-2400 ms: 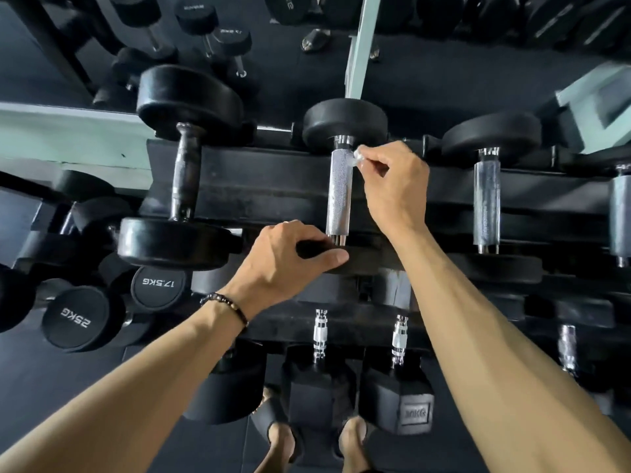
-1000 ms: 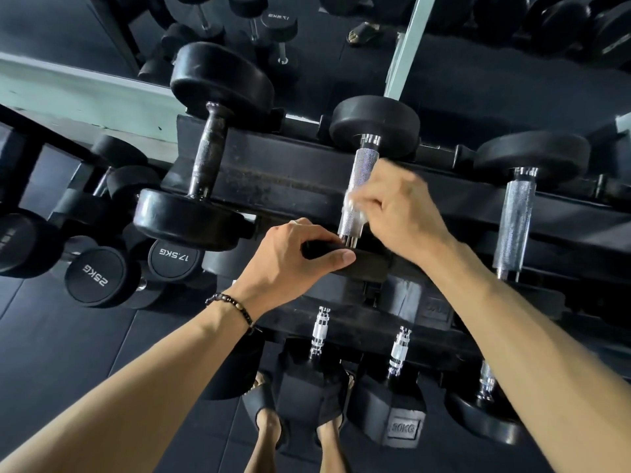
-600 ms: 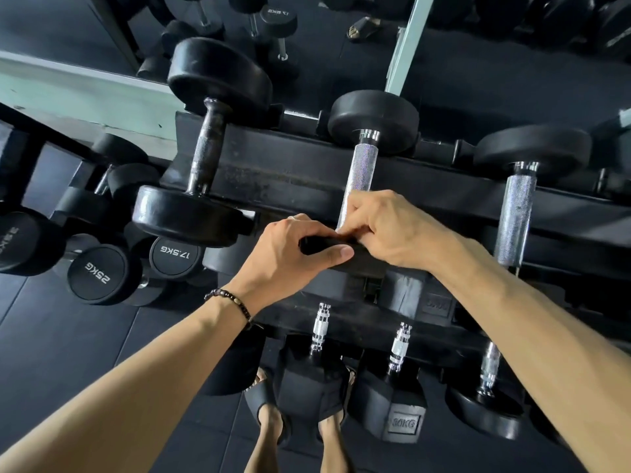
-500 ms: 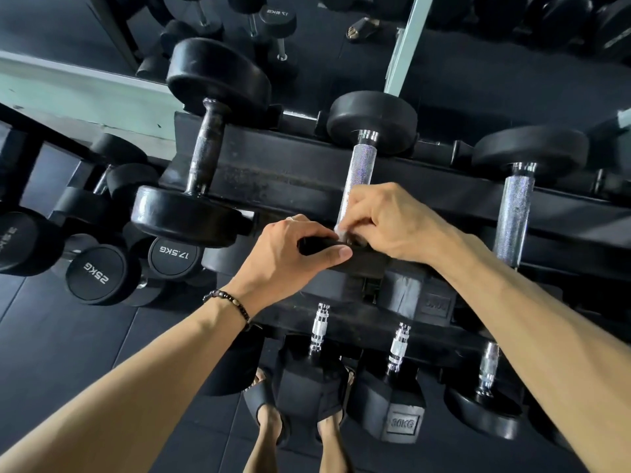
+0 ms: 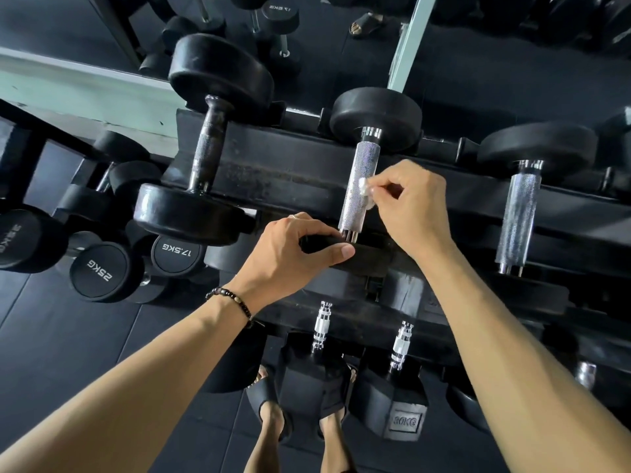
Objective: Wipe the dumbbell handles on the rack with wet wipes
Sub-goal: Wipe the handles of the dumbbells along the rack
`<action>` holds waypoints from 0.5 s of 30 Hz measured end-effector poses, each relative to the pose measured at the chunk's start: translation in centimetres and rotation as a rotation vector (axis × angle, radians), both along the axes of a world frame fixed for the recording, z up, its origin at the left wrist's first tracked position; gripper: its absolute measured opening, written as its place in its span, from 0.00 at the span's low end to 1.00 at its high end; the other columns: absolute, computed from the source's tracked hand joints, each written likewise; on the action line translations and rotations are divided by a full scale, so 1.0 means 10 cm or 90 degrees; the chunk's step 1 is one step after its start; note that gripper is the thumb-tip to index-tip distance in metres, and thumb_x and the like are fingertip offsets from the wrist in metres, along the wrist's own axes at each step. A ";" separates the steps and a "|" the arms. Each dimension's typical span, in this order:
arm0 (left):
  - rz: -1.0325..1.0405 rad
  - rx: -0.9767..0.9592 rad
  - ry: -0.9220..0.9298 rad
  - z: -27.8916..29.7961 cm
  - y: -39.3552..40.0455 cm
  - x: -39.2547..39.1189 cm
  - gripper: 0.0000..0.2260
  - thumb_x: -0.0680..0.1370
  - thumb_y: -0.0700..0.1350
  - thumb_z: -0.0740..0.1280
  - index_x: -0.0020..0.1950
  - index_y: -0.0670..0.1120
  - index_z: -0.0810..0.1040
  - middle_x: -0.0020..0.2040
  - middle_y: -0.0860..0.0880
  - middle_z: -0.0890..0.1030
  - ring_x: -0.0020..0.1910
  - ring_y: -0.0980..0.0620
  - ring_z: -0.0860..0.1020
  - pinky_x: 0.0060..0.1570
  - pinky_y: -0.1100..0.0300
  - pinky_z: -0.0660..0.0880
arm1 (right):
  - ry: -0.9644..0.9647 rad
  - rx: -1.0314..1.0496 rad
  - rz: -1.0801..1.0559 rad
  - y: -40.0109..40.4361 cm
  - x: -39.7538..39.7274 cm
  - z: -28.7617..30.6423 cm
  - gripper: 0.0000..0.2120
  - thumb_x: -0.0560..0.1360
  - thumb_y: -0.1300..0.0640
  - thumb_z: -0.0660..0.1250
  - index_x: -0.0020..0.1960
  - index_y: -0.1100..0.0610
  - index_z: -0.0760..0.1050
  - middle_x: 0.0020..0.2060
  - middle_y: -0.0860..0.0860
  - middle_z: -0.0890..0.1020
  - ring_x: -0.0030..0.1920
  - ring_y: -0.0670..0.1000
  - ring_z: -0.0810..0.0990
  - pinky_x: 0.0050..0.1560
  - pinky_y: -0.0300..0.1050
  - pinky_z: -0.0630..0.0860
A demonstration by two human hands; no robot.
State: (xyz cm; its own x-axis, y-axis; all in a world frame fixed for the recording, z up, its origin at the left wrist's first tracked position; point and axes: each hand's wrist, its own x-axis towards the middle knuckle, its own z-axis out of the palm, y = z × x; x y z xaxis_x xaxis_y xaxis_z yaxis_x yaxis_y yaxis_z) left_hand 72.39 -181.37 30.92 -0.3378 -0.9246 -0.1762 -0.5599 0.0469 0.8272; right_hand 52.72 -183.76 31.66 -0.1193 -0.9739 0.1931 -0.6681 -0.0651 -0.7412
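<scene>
A black dumbbell with a knurled silver handle (image 5: 358, 186) lies on the top shelf of the black rack (image 5: 290, 172). My right hand (image 5: 413, 206) pinches a small wadded white wet wipe (image 5: 364, 188) against the right side of that handle, about midway along it. My left hand (image 5: 290, 250) grips the near black head (image 5: 368, 257) of the same dumbbell, thumb across its front edge. A bead bracelet sits on the left wrist.
A darker-handled dumbbell (image 5: 208, 155) lies to the left on the same shelf, another silver-handled one (image 5: 519, 213) to the right. Hex dumbbells, one marked 30KG (image 5: 396, 401), sit on the lower shelf above my sandalled feet. Round 25KG (image 5: 99, 268) and 17.5KG dumbbells stand lower left.
My right hand has slid the wipe up the handle from its near end to about the middle. The left hand keeps its grip on the near head.
</scene>
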 end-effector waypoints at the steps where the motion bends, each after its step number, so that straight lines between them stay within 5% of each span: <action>1: -0.001 0.000 0.002 0.00 0.00 0.00 0.13 0.72 0.58 0.73 0.51 0.53 0.86 0.44 0.56 0.81 0.43 0.59 0.78 0.42 0.68 0.72 | 0.003 0.013 0.002 0.07 0.02 -0.01 0.05 0.73 0.65 0.72 0.42 0.57 0.84 0.40 0.48 0.83 0.39 0.43 0.81 0.43 0.35 0.77; 5: 0.002 0.004 0.009 0.00 0.01 0.01 0.12 0.72 0.58 0.73 0.51 0.53 0.86 0.44 0.56 0.81 0.43 0.59 0.79 0.44 0.64 0.75 | 0.019 0.078 0.039 0.35 0.08 -0.02 0.04 0.74 0.63 0.73 0.42 0.56 0.84 0.41 0.47 0.84 0.41 0.41 0.81 0.44 0.33 0.76; 9: -0.003 0.006 0.012 -0.01 -0.01 0.01 0.15 0.70 0.62 0.72 0.50 0.54 0.86 0.43 0.57 0.81 0.43 0.61 0.78 0.43 0.69 0.72 | 0.034 -0.007 -0.058 -0.09 0.09 0.02 0.08 0.74 0.62 0.68 0.40 0.55 0.84 0.37 0.47 0.84 0.38 0.44 0.81 0.47 0.40 0.76; 15: -0.012 0.007 0.024 0.01 -0.01 0.01 0.20 0.68 0.65 0.69 0.51 0.53 0.86 0.42 0.57 0.80 0.42 0.62 0.78 0.41 0.70 0.71 | 0.012 0.052 -0.046 0.35 0.20 -0.03 0.04 0.74 0.64 0.71 0.44 0.58 0.85 0.40 0.48 0.84 0.39 0.39 0.79 0.43 0.26 0.71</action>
State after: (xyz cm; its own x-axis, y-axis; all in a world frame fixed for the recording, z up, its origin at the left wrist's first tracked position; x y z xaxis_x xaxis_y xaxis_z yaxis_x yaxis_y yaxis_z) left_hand 72.50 -181.45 31.02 -0.3624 -0.9159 -0.1726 -0.5270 0.0487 0.8485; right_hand 54.71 -180.31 31.40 -0.1861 -0.9756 0.1167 -0.6831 0.0431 -0.7290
